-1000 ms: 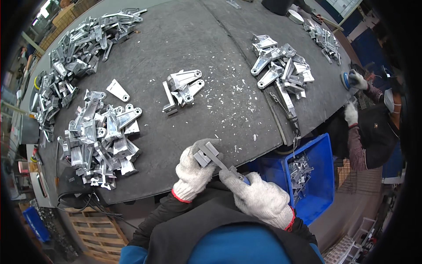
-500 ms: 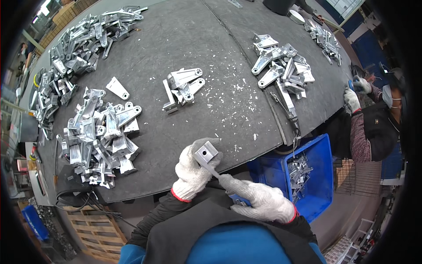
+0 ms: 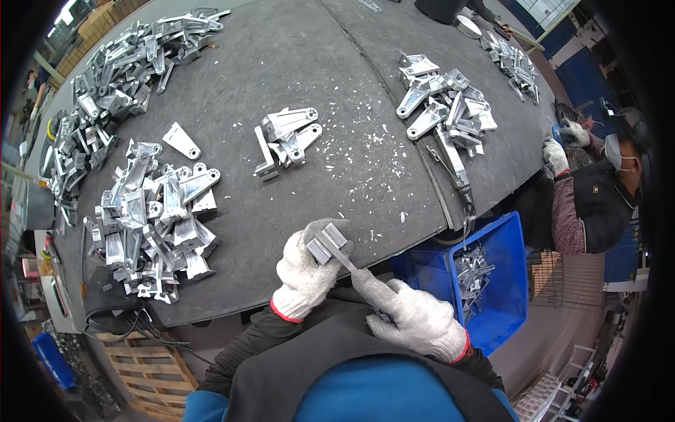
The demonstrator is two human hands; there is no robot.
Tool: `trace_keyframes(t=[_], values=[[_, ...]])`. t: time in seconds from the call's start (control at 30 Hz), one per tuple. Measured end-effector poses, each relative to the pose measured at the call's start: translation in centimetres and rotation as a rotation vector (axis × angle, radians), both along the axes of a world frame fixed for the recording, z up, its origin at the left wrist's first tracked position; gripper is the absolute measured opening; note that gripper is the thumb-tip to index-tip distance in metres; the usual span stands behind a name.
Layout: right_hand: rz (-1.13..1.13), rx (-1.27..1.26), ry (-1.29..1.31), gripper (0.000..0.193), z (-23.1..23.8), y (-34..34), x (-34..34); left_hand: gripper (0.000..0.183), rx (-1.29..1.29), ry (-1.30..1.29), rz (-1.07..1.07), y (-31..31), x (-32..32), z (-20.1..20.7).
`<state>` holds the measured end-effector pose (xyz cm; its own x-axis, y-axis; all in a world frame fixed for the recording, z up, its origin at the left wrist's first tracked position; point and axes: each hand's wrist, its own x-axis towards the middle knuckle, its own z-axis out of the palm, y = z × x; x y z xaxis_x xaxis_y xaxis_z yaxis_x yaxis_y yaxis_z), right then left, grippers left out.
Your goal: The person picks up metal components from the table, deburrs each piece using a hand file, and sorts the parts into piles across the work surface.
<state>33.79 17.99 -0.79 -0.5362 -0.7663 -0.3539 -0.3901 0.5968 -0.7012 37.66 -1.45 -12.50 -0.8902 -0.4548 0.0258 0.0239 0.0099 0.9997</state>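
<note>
My left hand (image 3: pixel 307 271), in a white knitted glove with a red cuff, is closed round a silver metal bracket (image 3: pixel 328 243) in front of the table's near edge. The bracket's blocky ridged end faces up; the rest is hidden in the glove. My right hand (image 3: pixel 415 314), gloved alike, grips a thin flat metal tool, perhaps a file (image 3: pixel 344 259), index finger stretched along it. The tool's tip lies against the bracket's end, and its handle is hidden in the palm.
Brackets lie heaped on the dark table (image 3: pixel 281 70): a large pile (image 3: pixel 151 218) at left, a small cluster (image 3: pixel 288 137) mid-table, another pile (image 3: pixel 450 105) at right. Metal chips are scattered around. A blue bin (image 3: pixel 503 295) holds parts. A co-worker (image 3: pixel 594 197) works at far right.
The bracket has been turned in my left hand: its face with a round hole showed before, a ridged side shows now. The tool has come up across its end.
</note>
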Motion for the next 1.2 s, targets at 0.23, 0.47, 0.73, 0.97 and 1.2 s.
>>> trace_keyframes(t=[0.23, 0.47, 0.73, 0.97, 1.2], values=[[-0.037, 0.271, 0.371, 0.07, 0.2, -0.7, 0.1, 0.039, -0.106, -0.088, 0.027, 0.1, -0.2, -0.7], [0.056, 0.365, 0.496, 0.071, 0.7, -0.8, 0.1, 0.035, -0.1, -0.138, -0.039, -0.3, -0.8, 1.1], [0.055, 0.437, 0.549, 0.073, 0.4, -0.6, 0.2, 0.034, -0.05, -0.35, -0.123, -0.4, -1.1, 3.4], [-0.085, 0.183, 0.313, 0.067, 0.3, 0.6, -0.5, 0.039, -0.033, -0.289, -0.043, -0.2, -0.6, 2.0], [0.059, -0.08, -0.191, 0.069, -0.4, 1.7, -1.5, 0.038, 0.238, -0.117, 0.01, 0.0, 0.5, 1.6]])
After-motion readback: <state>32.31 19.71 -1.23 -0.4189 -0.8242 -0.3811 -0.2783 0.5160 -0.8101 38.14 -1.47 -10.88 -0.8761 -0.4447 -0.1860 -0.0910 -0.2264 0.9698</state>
